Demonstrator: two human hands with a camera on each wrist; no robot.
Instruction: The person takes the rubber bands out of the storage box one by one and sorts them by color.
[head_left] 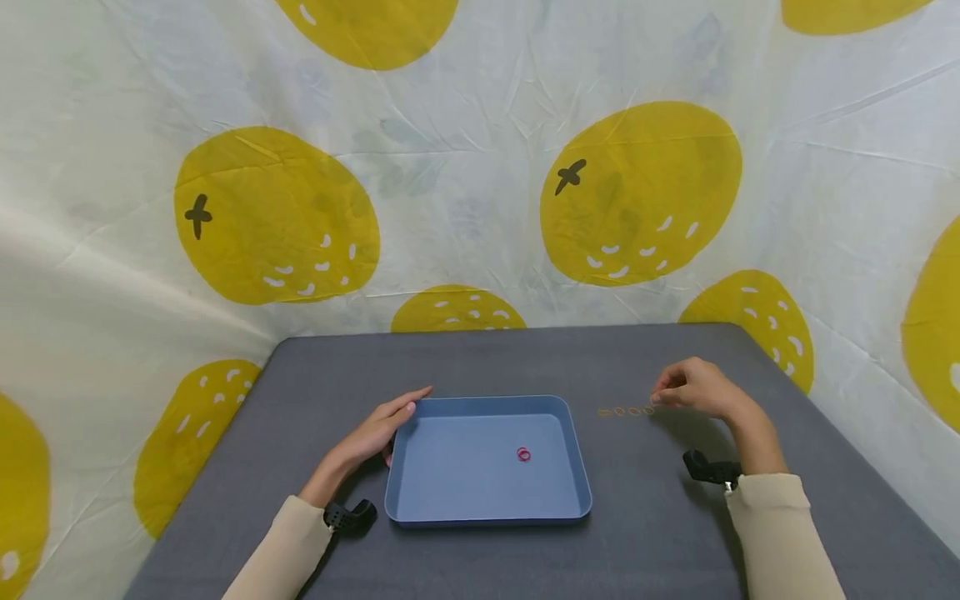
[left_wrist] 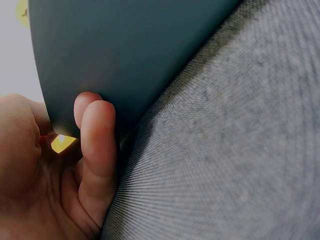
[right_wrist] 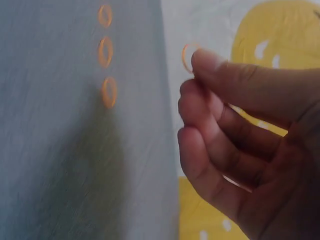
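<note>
- Pinching a thin orange ring (right_wrist: 184, 58) between thumb and finger, the right hand (head_left: 697, 390) hangs just above the grey table (head_left: 495, 562)!
- More orange rings (right_wrist: 100, 52) lie in a row, right of the tray (head_left: 457, 492).
- Over on the tray's left edge, the left hand (head_left: 373, 430) grips firmly.
- Inside sits something red and looped (head_left: 523, 455), too small to count.

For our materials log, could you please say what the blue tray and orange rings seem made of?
Blue tray: probably plastic, matte, judging by its even color and smooth walls; painted metal remains possible. Orange rings: perhaps rubber, given their thin, plain loops; plastic is possible, finish unclear.
</note>
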